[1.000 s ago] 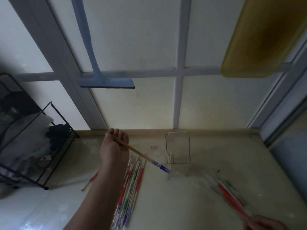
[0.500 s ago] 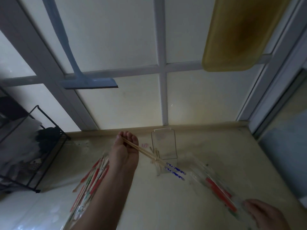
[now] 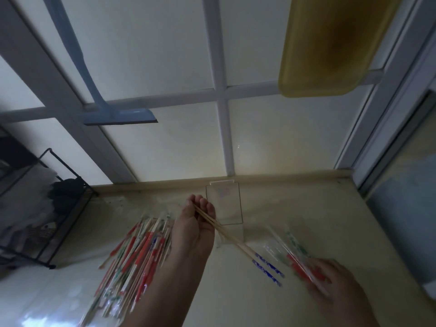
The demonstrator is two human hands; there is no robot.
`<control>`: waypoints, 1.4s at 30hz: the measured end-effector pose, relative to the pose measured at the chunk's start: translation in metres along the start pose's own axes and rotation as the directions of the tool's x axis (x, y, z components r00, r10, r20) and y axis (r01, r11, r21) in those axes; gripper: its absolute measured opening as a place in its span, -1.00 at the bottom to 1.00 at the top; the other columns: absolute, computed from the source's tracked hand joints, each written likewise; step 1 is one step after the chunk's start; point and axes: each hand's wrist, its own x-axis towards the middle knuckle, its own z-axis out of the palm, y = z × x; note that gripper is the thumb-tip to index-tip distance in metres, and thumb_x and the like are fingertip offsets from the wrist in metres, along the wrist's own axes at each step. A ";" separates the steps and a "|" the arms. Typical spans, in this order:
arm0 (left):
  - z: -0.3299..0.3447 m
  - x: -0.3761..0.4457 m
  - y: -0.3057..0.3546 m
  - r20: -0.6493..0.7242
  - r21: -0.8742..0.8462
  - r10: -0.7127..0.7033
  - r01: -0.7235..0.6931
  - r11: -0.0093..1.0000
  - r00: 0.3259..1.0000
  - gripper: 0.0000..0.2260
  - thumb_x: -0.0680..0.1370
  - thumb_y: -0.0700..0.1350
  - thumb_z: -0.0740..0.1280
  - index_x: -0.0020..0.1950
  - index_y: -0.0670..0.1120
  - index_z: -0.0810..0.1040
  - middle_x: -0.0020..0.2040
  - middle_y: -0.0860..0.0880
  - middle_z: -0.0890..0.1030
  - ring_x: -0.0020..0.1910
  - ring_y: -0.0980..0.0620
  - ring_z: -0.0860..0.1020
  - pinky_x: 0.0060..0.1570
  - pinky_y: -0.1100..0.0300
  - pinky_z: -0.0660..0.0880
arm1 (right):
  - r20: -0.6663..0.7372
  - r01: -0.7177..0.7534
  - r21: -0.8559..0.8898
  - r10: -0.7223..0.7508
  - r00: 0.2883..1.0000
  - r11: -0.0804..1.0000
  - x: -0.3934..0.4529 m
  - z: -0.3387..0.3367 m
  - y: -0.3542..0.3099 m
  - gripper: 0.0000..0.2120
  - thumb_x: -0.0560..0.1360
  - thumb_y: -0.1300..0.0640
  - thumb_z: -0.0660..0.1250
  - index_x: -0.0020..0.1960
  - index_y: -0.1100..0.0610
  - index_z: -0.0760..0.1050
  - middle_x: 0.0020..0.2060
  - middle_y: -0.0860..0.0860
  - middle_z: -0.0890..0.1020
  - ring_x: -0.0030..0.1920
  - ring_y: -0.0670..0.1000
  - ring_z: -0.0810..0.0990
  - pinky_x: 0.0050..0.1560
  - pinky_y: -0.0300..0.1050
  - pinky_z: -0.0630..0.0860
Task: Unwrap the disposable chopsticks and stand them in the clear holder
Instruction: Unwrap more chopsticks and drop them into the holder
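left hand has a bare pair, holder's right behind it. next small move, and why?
Probably tip the chopsticks upright and lower them into the clear holder. The left hand grips the bare pair slanted, blue-printed ends down toward the right, with the holder just behind. The right hand rests on the wrappers, so it seems out of the way.

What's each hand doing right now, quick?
Left hand: grips a bare pair of chopsticks with blue-printed ends.
Right hand: rests on clear wrappers; its grip cannot be told through blur.
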 end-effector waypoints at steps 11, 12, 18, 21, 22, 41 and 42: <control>-0.018 -0.008 0.004 0.005 -0.005 0.000 0.000 1.000 1.000 -0.81 0.65 -0.18 0.20 -0.05 -0.21 0.55 -0.22 -0.13 0.65 -0.29 0.05 0.66 -0.29 0.22 0.64 | -0.228 0.271 0.699 -0.153 0.962 0.661 -0.008 0.033 -0.116 -0.69 0.44 0.40 0.36 -0.09 0.00 0.68 -0.50 0.10 0.62 -0.51 0.03 0.56 -0.37 -0.29 0.52; -0.021 -0.006 0.010 -0.003 0.000 0.016 -0.016 1.000 1.000 -0.82 0.65 -0.18 0.20 -0.05 -0.21 0.54 -0.22 -0.12 0.65 -0.29 0.05 0.66 -0.28 0.22 0.64 | -0.204 0.250 0.694 -0.149 0.968 0.675 -0.008 0.034 -0.116 -0.66 0.45 0.44 0.34 -0.10 0.01 0.68 -0.50 0.10 0.62 -0.51 0.02 0.55 -0.37 -0.29 0.52; -0.051 0.024 0.046 -0.154 0.055 0.090 -0.082 0.995 0.984 -0.82 0.67 -0.24 0.13 0.03 -0.16 0.52 -0.26 -0.07 0.55 -0.38 0.08 0.55 -0.40 0.22 0.57 | -0.131 0.170 0.723 -0.109 0.985 0.670 -0.001 0.022 -0.110 -0.54 0.47 0.50 0.22 -0.08 0.00 0.69 -0.46 0.21 0.63 -0.48 0.14 0.57 -0.39 -0.21 0.53; -0.060 0.011 0.030 -0.178 0.260 -0.016 0.063 0.964 0.984 -0.82 0.64 -0.26 0.15 0.02 -0.18 0.55 -0.41 -0.01 0.41 -0.49 0.10 0.34 -0.53 0.26 0.36 | -0.224 0.221 0.693 -0.086 0.971 0.686 0.009 0.031 -0.121 -0.72 0.45 0.31 0.36 -0.05 -0.04 0.68 -0.44 0.15 0.65 -0.47 0.05 0.56 -0.33 -0.28 0.54; -0.057 0.002 0.018 -0.160 0.328 -0.051 0.102 0.939 0.986 -0.79 0.64 -0.27 0.12 0.05 -0.21 0.55 -0.43 -0.01 0.36 -0.52 0.09 0.28 -0.54 0.27 0.27 | -0.247 0.237 0.671 -0.089 0.965 0.703 0.012 0.037 -0.127 -0.73 0.42 0.26 0.33 -0.05 -0.06 0.68 -0.43 0.12 0.67 -0.47 0.03 0.56 -0.32 -0.29 0.54; -0.042 -0.013 0.011 0.718 0.562 -0.442 -0.823 -0.086 0.537 -0.82 0.61 -0.15 0.25 -0.13 0.04 0.33 -0.20 0.10 0.41 -0.22 0.08 0.44 -0.18 0.25 0.33 | 0.030 0.510 0.317 -0.546 0.837 0.800 0.074 -0.011 -0.203 -0.80 0.47 -0.22 0.29 0.07 -0.27 0.56 -0.17 -0.18 0.63 -0.18 -0.16 0.63 -0.17 -0.34 0.50; -0.040 -0.011 0.010 0.719 0.556 -0.444 -0.826 -0.094 0.534 -0.83 0.62 -0.15 0.25 -0.13 0.03 0.33 -0.19 0.07 0.42 -0.22 0.05 0.43 -0.17 0.22 0.33 | 0.078 0.531 0.292 -0.574 0.815 0.795 0.079 -0.013 -0.209 -0.85 0.49 -0.13 0.28 0.03 -0.22 0.57 -0.19 -0.20 0.60 -0.20 -0.15 0.61 -0.19 -0.34 0.48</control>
